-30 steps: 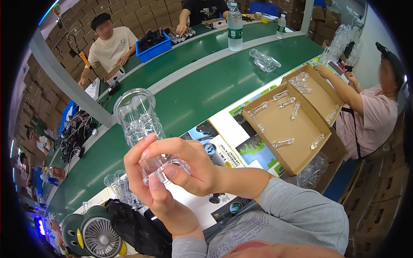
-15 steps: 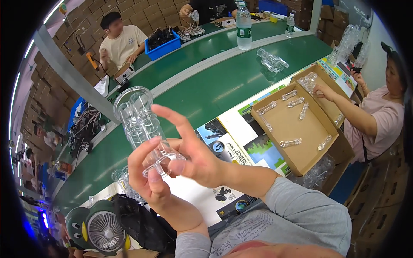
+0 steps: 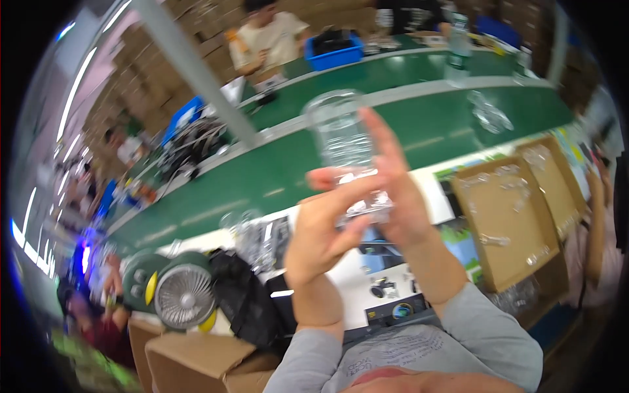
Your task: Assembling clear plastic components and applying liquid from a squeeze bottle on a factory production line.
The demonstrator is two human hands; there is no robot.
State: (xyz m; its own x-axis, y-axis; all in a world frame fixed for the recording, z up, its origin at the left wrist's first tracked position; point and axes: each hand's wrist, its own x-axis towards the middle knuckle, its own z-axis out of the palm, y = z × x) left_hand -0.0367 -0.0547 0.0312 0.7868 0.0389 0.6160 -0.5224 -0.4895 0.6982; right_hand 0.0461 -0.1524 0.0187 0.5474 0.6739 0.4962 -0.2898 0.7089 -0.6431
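A clear, tube-shaped piece point(image 3: 346, 141) with a wide round rim stands nearly upright between my hands above the bench; motion blurs it. Its lower end lies in the fingers of my left hand point(image 3: 321, 232), which are bent round the base. My right hand point(image 3: 401, 187) grips the same piece from the right, its index finger stretched up along the side. More clear pieces point(image 3: 252, 236) sit on the bench to the left of my hands. Printed sheets point(image 3: 386, 262) lie beneath my wrists.
An open cardboard tray point(image 3: 501, 229) with several small clear parts is at the right, near a co-worker's arm point(image 3: 595, 223). A green fan point(image 3: 185, 298), a black bag point(image 3: 246, 301) and a cardboard box point(image 3: 190, 360) lie left. Behind runs the green belt point(image 3: 275, 190).
The whole view has swung left, so bench and tray appear further right. Both hands still hold the clear piece, now more upright; my left hand has turned its back toward the view.
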